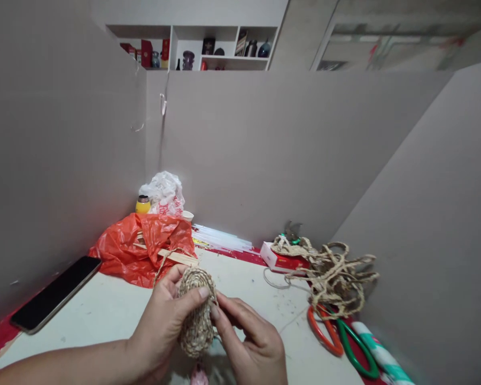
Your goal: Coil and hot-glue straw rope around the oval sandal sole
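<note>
An oval woven straw piece (196, 331), coiled like a small sole, is held up over the near middle of the board. My left hand (164, 315) grips it from the left, with the thumb lying across its face and the fingers behind. On its right edge, the thumb and forefinger of my right hand (252, 337) are pinched together. Whether a strand lies between those fingertips is too small to tell. A straw cord (159, 270) shows just beyond my left hand. Below the woven piece, a pink thing (199, 374) is partly cut off by the frame's bottom edge.
A red plastic bag (120, 248) with wooden sticks (178, 258) lies back left, near a phone (56, 294). Translucent sticks (224, 239) lie along the back. On the right are a straw rope heap (340, 272), a red box (282, 260) and orange-and-green-handled tools (355, 350). Grey partitions (240, 144) enclose the table.
</note>
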A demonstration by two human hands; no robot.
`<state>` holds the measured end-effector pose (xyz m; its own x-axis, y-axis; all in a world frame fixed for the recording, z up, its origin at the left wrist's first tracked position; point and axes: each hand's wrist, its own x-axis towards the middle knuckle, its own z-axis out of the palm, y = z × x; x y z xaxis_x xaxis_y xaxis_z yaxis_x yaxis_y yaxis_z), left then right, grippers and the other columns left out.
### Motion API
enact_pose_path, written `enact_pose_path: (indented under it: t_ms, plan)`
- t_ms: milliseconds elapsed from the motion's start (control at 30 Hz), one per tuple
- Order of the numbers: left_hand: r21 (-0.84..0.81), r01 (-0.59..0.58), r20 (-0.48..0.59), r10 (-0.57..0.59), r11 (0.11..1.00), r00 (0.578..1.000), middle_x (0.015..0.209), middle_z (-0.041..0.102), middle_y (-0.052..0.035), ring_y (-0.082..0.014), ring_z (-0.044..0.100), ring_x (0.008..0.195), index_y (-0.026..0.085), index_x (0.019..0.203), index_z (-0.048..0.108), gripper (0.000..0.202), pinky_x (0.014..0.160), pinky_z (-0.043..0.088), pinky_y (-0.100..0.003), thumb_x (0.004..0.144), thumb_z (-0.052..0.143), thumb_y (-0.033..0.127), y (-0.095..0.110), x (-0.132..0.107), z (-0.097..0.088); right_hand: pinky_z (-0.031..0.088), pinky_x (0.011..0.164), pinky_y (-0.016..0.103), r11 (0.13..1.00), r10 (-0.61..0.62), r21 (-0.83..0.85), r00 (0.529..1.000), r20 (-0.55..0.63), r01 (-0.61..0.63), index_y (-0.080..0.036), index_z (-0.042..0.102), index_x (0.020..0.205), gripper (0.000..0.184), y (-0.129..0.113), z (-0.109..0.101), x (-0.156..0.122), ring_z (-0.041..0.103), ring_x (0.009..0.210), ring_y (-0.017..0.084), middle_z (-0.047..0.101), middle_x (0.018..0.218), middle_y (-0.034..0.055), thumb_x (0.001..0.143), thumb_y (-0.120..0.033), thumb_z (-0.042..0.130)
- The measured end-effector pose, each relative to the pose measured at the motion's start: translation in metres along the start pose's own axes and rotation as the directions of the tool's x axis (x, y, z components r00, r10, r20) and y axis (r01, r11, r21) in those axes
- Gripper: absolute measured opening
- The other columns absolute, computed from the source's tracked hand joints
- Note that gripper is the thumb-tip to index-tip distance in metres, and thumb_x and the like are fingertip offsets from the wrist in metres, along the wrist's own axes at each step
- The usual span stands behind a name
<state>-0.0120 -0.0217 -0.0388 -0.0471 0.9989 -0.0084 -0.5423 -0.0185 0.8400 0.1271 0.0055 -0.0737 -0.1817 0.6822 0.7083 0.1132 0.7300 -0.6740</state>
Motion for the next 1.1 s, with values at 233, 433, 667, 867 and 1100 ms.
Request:
enact_pose_path:
  t_ms: [233, 433, 667, 867, 1100]
  plan:
    - [0.041, 0.024, -0.016, -0.023, 0.999, 1.0, 0.078, 0.063, -0.0002, -0.0136, 0.059, 0.071, 0.019, 0.093, 0.055, 0.026, 0.068, 0.048, -0.026, 0.074, 0.073, 0.024, -0.005, 0.0, -0.002, 0.059, 0.063, 0.026, 0.987, -0.151, -0.051, 0.988, 0.018, 0.152, -0.019, 0.071, 0.103, 0.029, -0.001, 0.001, 0.002, 0.07, 0.07, 0.018, 0.075, 0.083, 0.0077, 0.081, -0.003, 0.06]
    - [0.086, 0.048, -0.059, -0.043, 0.995, 0.997, 0.071, 0.061, 0.0021, -0.0115, 0.056, 0.065, 0.019, 0.088, 0.056, 0.023, 0.064, 0.047, -0.024, 0.072, 0.073, 0.022, -0.002, -0.001, 0.001, 0.061, 0.069, 0.03, 0.951, -0.276, -0.128, 0.96, 0.052, 0.281, -0.017, 0.063, 0.117, 0.043, 0.004, 0.004, -0.004, 0.072, 0.079, 0.021, 0.075, 0.093, 0.0113, 0.078, 0.001, 0.057]
    - [0.079, 0.026, -0.019, -0.024, 0.997, 1.0, 0.079, 0.064, -0.0006, -0.0127, 0.057, 0.068, 0.018, 0.105, 0.057, 0.032, 0.067, 0.048, -0.025, 0.075, 0.069, 0.02, 0.006, 0.002, 0.002, 0.06, 0.078, 0.031, 0.968, -0.223, -0.103, 0.974, 0.048, 0.227, -0.018, 0.058, 0.122, 0.046, 0.005, 0.007, -0.008, 0.071, 0.089, 0.022, 0.073, 0.103, 0.0113, 0.079, -0.003, 0.056]
    - [0.13, -0.001, -0.054, 0.008, 0.992, 0.999, 0.077, 0.063, -0.0006, -0.015, 0.059, 0.07, 0.018, 0.101, 0.058, 0.03, 0.067, 0.048, -0.026, 0.074, 0.07, 0.022, 0.008, 0.003, 0.001, 0.06, 0.074, 0.026, 1.0, 0.019, 0.017, 0.997, 0.073, -0.021, -0.02, 0.057, 0.114, 0.036, 0.002, 0.01, -0.011, 0.072, 0.082, 0.018, 0.073, 0.096, 0.0054, 0.08, -0.008, 0.059]
    - [0.111, -0.008, -0.05, 0.014, 0.994, 0.999, 0.075, 0.062, -0.0003, -0.0131, 0.056, 0.064, 0.018, 0.099, 0.055, 0.026, 0.063, 0.047, -0.026, 0.075, 0.066, 0.018, 0.005, 0.005, 0.0, 0.058, 0.077, 0.025, 0.994, 0.083, 0.064, 0.989, 0.125, -0.092, -0.022, 0.059, 0.115, 0.035, 0.005, 0.011, -0.015, 0.072, 0.086, 0.018, 0.073, 0.101, 0.0051, 0.082, -0.01, 0.06]
